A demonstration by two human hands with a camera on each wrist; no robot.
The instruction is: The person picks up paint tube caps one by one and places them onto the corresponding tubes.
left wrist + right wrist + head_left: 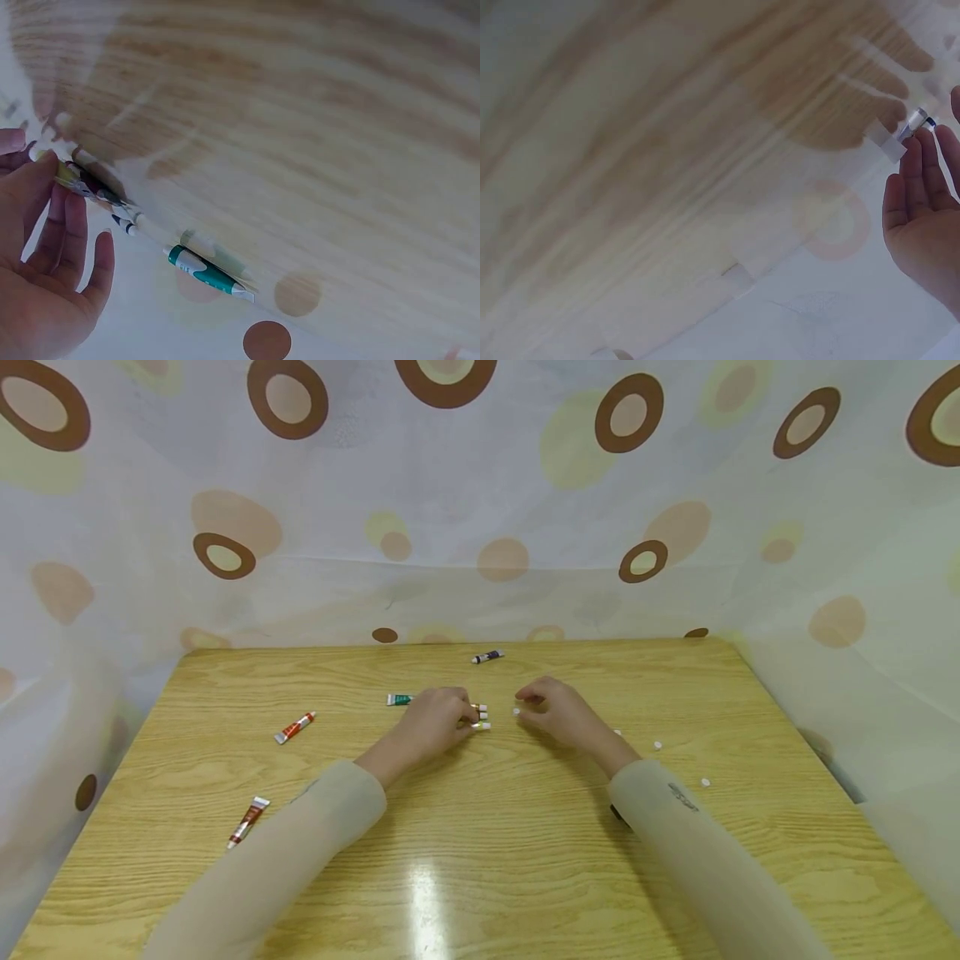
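Light wood-grain laminate table (480, 860), glossy, with a streak of glare near the front edge; it is hemmed in on three sides by a pale curtain printed with brown rings and beige and yellow-green ovals (480, 527), hanging close behind the far edge and along both sides. Both forearms in pale beige sleeves reach in from the near edge. Left hand (438, 720) lies mid-table, fingers curled over a small bunch of thin tubes with white caps (480, 717), the cap ends poking out to the right of the knuckles; the left wrist view shows the fingers wrapped round the tubes' bodies. Just beyond that hand a green-and-white tube (400, 699) lies flat on the wood, apart from the bunch. Right hand (558, 714) sits just right of the bunch, fingers loosely bent, tips near a tiny white cap (516, 712); whether it pinches the cap I cannot tell. Farther back, a dark tube with a white end (487, 657) near the curtain. Left side: a red-and-white tube (294, 727), and another red-and-white tube (248, 822) nearer the front. Right of the right wrist, loose white caps (657, 745) dot the table, well apart
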